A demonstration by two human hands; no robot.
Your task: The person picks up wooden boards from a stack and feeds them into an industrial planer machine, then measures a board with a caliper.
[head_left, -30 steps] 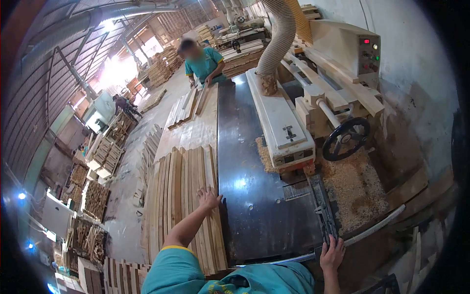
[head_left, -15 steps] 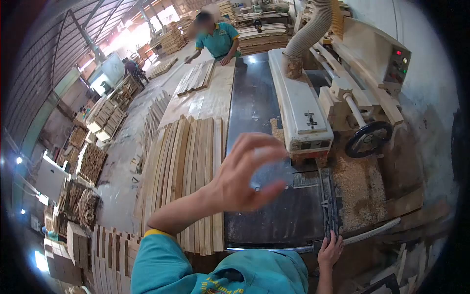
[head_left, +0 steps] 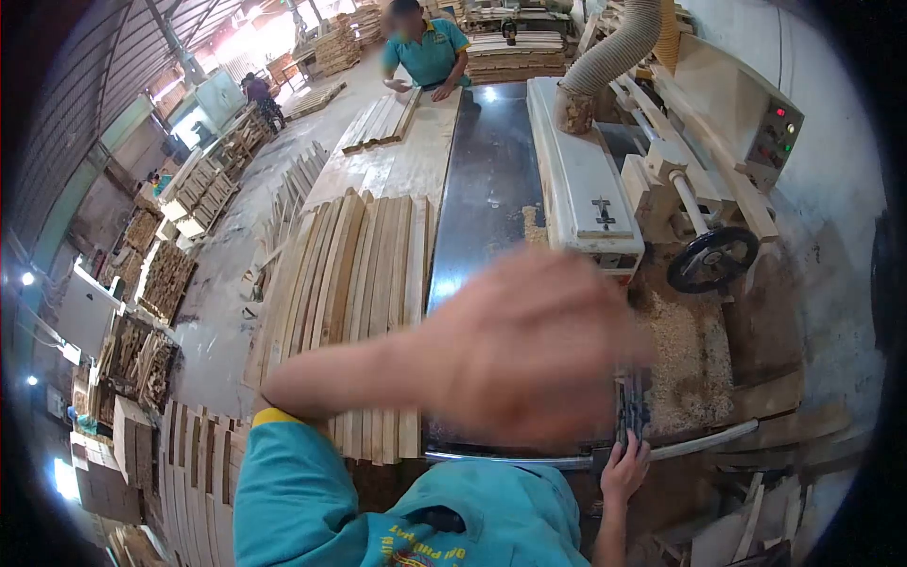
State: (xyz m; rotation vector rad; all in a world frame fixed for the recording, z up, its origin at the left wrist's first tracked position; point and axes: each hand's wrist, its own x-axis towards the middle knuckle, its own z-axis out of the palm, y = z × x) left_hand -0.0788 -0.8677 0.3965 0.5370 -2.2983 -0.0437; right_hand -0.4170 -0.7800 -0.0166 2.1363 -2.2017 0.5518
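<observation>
My left hand (head_left: 539, 345) is raised large and blurred over the dark metal machine table (head_left: 487, 180); motion smears its fingers, so what they do cannot be made out. Low on the right, my right hand (head_left: 624, 468) rests with fingers apart on the end of the black guide rail (head_left: 633, 402). Long wooden strips (head_left: 364, 274) lie side by side left of the metal table. Beyond my left hand stands the white machine housing (head_left: 590, 180).
A co-worker (head_left: 430, 57) leans at the far end by a smaller group of strips (head_left: 383, 121). A black handwheel (head_left: 712, 259) and a ribbed hose (head_left: 619, 47) are on the right. Sawdust (head_left: 685, 350) lies below the wheel. Wood stacks (head_left: 165, 281) stand left.
My left hand has moved right and nearer the camera, its curled fingers now smeared. My right hand stays at the rail's end. The co-worker's arm has drawn in to the far strips.
</observation>
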